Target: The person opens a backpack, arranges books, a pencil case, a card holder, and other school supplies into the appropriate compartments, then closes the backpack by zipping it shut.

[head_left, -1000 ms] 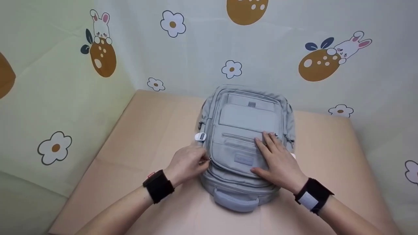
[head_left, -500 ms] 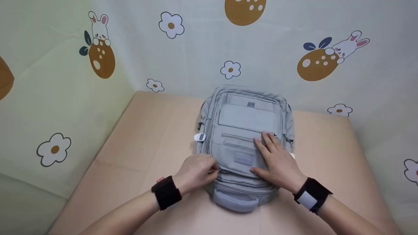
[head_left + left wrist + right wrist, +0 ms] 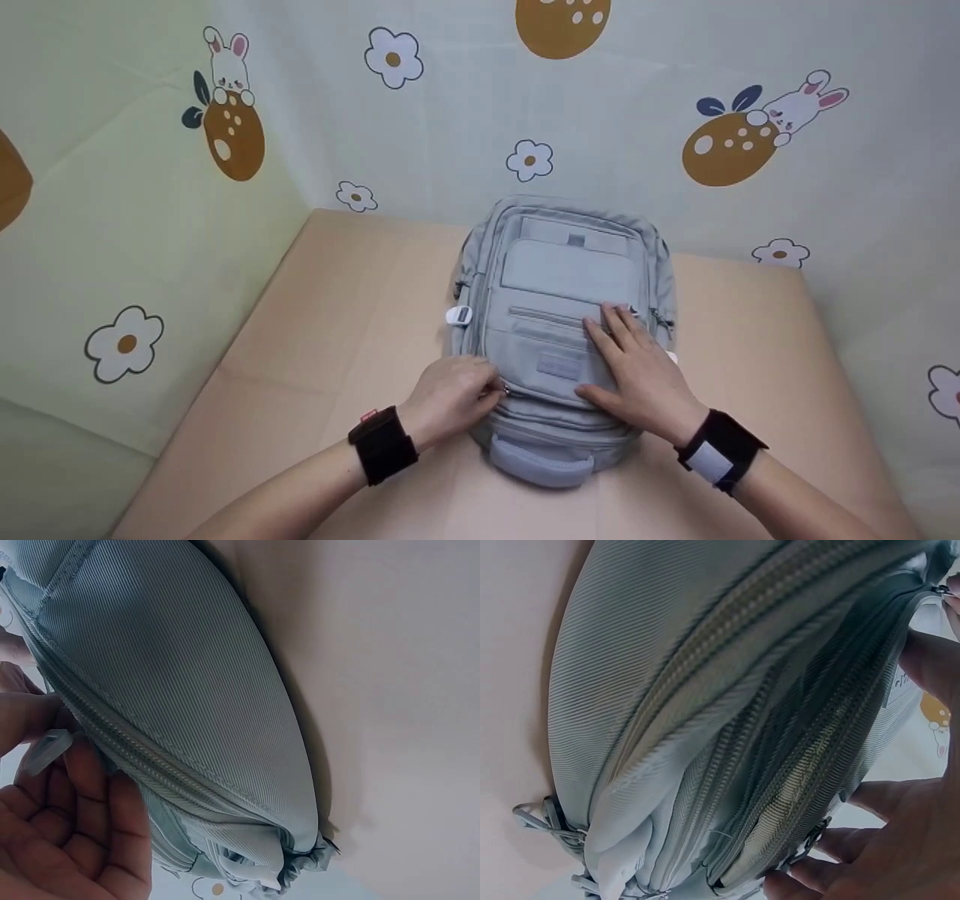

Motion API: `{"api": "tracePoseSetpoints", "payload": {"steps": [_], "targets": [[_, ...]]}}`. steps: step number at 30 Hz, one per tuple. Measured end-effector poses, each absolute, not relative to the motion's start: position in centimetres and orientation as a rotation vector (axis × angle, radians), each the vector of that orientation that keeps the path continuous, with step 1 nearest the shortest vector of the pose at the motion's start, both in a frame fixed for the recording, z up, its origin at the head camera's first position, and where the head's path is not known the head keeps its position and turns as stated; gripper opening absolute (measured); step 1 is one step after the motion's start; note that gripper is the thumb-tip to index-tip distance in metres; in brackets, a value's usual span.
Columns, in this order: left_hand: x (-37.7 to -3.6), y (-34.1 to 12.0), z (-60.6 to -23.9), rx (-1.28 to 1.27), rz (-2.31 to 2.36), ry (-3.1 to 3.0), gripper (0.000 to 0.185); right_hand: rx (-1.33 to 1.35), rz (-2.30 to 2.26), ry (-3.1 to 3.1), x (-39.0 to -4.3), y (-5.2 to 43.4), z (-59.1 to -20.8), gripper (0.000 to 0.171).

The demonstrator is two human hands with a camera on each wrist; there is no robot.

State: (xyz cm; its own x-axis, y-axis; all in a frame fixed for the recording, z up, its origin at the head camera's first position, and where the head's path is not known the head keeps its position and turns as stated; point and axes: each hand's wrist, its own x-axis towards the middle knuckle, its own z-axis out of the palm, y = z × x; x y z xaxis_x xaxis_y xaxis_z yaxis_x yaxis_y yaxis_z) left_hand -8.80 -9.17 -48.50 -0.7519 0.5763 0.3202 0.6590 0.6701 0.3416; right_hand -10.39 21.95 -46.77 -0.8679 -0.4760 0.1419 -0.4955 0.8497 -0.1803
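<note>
A pale grey backpack (image 3: 559, 285) lies flat on the beige table (image 3: 322, 330), front up, with its carry handle (image 3: 541, 463) toward me. My left hand (image 3: 456, 394) is at the bag's near left corner, its fingers pinching a zipper pull (image 3: 507, 390) on the front pocket seam. The pull (image 3: 46, 750) shows by my fingers in the left wrist view, beside the zipper track (image 3: 142, 757). My right hand (image 3: 637, 371) rests flat on the bag's front right, fingers spread straight over a small zipped pocket. The right wrist view shows several zipper lines on the bag (image 3: 727, 720).
A white buckle (image 3: 459, 315) sticks out from the bag's left side. Cloth printed with flowers, rabbits and brown eggs (image 3: 720, 150) walls the table at the back and both sides. Black bands circle both wrists.
My left hand has slid from the bag's left edge down toward its near corner, keeping its pinch on the zipper pull. The right hand has stayed in place.
</note>
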Motion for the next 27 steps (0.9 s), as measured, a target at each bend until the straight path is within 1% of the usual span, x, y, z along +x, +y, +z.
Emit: {"api": "tracePoseSetpoints", "payload": {"steps": [12, 19, 27], "targets": [[-8.8, -9.3, -48.5, -1.008, -0.67, -2.721, 0.009, 0.692, 0.389, -2.865, -8.9, 24.6, -46.3, 0.095], [-8.8, -9.2, -48.5, -0.991, -0.689, -2.737, 0.008, 0.652, 0.428, -2.906, -8.6, 26.1, -47.2, 0.097], [-8.5, -9.1, -48.4, -0.995, -0.684, -2.756, 0.005, 0.633, 0.465, -2.929, -8.9, 26.2, -48.3, 0.097]]}}
